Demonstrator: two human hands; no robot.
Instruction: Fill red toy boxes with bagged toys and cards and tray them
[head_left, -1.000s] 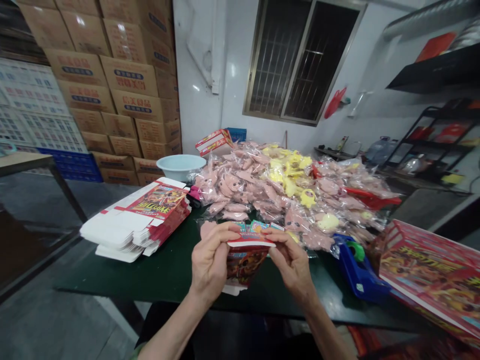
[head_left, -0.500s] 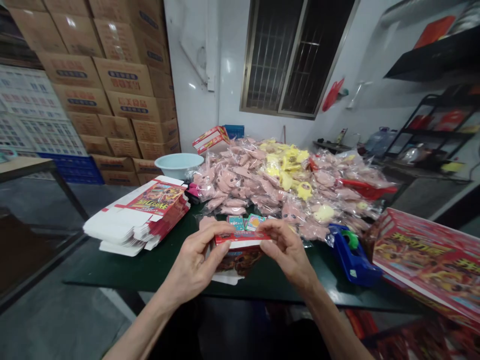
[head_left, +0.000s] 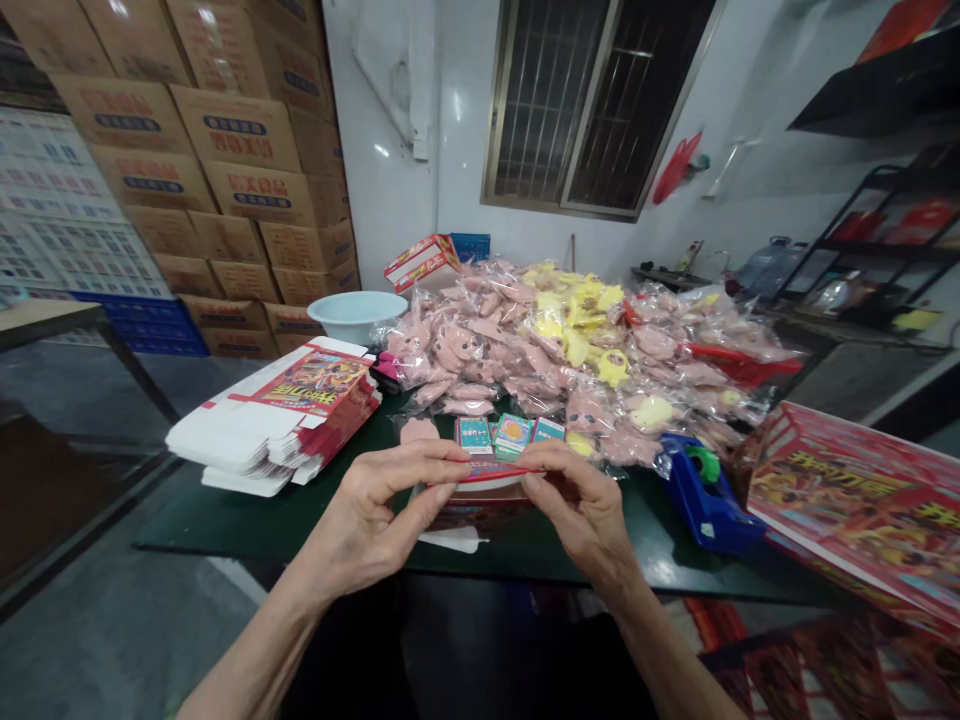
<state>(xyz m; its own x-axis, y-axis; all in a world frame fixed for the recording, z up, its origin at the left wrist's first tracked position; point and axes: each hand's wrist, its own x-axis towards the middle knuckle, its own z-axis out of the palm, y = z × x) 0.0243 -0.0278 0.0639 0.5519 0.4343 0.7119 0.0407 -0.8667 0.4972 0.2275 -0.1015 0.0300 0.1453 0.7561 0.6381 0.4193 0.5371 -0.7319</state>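
A red printed box [head_left: 480,512] is at the near edge of the green table, its top flap between my two hands. My left hand [head_left: 390,505] pinches the flap's left end with thumb and fingers. At the flap's right end, my right hand [head_left: 577,500] has the same pinch. Just beyond the flap lie small cards [head_left: 514,436] in a row. A pink wrapped toy [head_left: 418,430] sits left of the cards. Behind them rises a pile of bagged pink toys [head_left: 480,345] with yellow toys [head_left: 581,310] on top.
Flattened cartons [head_left: 262,430] are stacked at the left, near a light blue basin [head_left: 356,312]. A blue tape dispenser [head_left: 705,505] and a large printed box [head_left: 855,510] stand at the right. Brown cartons [head_left: 247,190] line the back left.
The flap has tilted flatter, and the box front shows less. Both hands keep their pinch on it. More of the cards behind is visible, and the camera view has shifted slightly.
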